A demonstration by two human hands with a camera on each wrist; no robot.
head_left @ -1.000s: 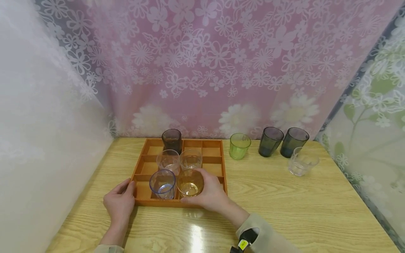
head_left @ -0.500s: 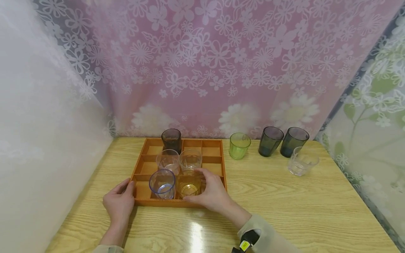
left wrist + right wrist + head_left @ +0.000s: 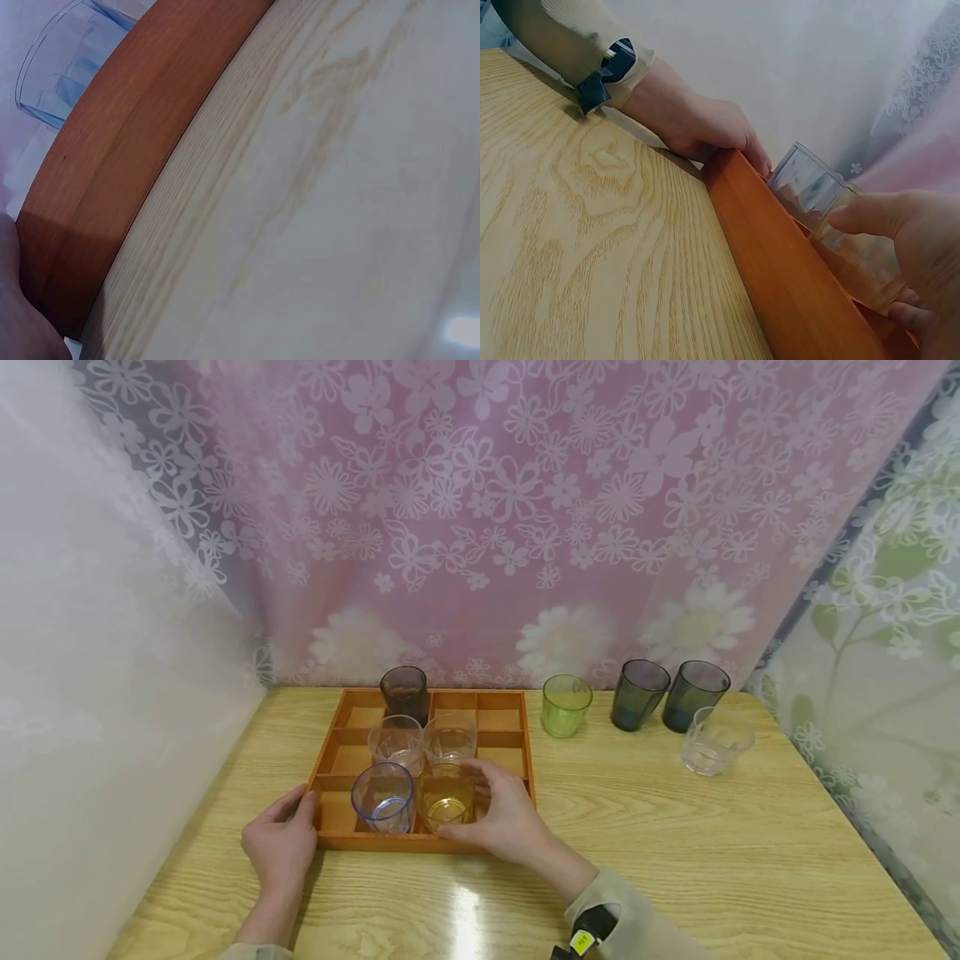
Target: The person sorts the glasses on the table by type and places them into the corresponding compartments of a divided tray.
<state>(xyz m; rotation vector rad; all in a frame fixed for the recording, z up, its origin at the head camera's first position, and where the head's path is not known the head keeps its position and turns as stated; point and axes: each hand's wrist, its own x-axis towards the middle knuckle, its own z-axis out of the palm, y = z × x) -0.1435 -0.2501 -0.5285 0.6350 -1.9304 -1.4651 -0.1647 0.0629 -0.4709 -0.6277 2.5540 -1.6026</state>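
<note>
Amber glass (image 3: 445,802): head, right wrist views only

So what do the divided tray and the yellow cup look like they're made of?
Tray: probably wood, smooth satin finish; faint grain shows on its reddish-brown wall.
Yellow cup: glass or plastic, glossy; see-through with bright highlights, but I can't tell which.

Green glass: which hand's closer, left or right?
Right. The right hand is at the amber glass, nearer the person and left of the green glass; the left hand is farther left, at the wooden tray's near-left corner.
</note>
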